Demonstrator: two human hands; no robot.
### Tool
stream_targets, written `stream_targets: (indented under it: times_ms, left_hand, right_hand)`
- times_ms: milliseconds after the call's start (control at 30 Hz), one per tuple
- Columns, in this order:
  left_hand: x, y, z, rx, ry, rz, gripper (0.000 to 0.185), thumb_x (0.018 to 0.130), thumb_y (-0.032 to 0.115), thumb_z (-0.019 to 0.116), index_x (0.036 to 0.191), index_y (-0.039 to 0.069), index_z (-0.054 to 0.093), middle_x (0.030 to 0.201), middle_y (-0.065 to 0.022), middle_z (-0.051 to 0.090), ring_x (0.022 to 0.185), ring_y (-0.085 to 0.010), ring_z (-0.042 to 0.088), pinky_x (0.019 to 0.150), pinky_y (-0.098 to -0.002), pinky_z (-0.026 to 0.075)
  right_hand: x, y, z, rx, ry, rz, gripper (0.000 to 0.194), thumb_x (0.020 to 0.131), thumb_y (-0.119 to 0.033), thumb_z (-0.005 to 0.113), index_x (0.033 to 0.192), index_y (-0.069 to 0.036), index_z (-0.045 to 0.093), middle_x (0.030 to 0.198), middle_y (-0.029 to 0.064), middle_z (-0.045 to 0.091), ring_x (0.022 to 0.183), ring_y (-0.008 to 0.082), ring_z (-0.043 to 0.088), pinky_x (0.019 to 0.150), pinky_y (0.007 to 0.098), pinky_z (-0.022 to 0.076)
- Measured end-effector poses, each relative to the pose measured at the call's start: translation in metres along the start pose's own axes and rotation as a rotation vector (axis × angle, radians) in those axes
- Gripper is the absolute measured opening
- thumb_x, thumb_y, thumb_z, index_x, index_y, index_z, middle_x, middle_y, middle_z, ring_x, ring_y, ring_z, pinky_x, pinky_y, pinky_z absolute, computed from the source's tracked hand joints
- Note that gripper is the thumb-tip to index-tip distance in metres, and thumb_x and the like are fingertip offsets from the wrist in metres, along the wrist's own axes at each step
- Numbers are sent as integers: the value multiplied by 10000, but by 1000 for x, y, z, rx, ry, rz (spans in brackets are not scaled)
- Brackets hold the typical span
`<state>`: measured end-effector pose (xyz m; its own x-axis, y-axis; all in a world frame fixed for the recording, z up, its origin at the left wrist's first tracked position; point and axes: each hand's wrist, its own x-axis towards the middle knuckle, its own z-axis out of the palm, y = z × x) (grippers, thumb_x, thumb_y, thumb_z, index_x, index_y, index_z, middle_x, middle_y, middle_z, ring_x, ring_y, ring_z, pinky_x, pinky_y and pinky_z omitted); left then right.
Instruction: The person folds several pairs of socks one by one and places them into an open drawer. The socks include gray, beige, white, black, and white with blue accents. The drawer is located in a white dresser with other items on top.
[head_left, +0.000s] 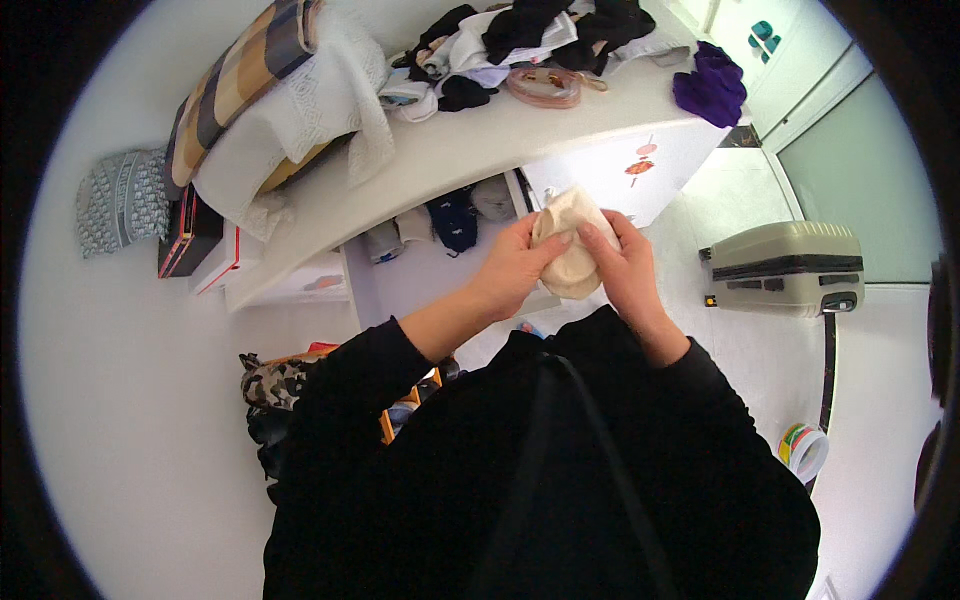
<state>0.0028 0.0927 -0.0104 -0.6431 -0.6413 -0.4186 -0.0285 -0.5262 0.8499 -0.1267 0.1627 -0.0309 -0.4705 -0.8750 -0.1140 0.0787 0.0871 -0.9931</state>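
Between both hands I hold a folded cream cloth bundle (574, 259), perhaps a pair of socks, in front of my chest. My left hand (514, 259) grips its left side with the thumb pressed on top. On the right side, my right hand (626, 259) clasps it, its thumb also on the fabric. Below and left of the bundle an open drawer (405, 289) juts from the white cabinet. Along its back lie rolled socks: a navy pair (454, 219), a cream pair (414, 225) and grey ones (493, 198).
On the cabinet top (450, 154) lie a pile of mixed socks (480, 45), a coiled pink strap (545, 88), a purple cloth (710, 86) and folded blankets (247, 82). A beige suitcase (787, 268) and a plastic tub (804, 451) stand on the floor to the right.
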Motion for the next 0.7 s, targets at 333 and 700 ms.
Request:
stream_targets:
  times_ms: [333, 700]
  left_hand:
    - [-24, -1, -53, -83, 117, -140, 316, 875, 165, 536, 1151, 21, 478, 1058, -65, 567, 930, -160, 580, 815, -304, 488]
    - [-41, -3, -100, -188, 152, -82, 320, 875, 169, 527, 1151, 17, 472, 1108, -86, 542, 990, -180, 554, 861, -342, 463]
  right_hand:
    - [9, 15, 42, 446, -98, 201, 127, 790, -79, 597, 895, -9, 579, 845, 46, 588, 750, 110, 556, 669, 223, 437]
    - [2, 9, 82, -326, -336, -452, 115, 719, -94, 668, 800, -28, 619, 752, 50, 552, 681, 148, 541, 601, 270, 440]
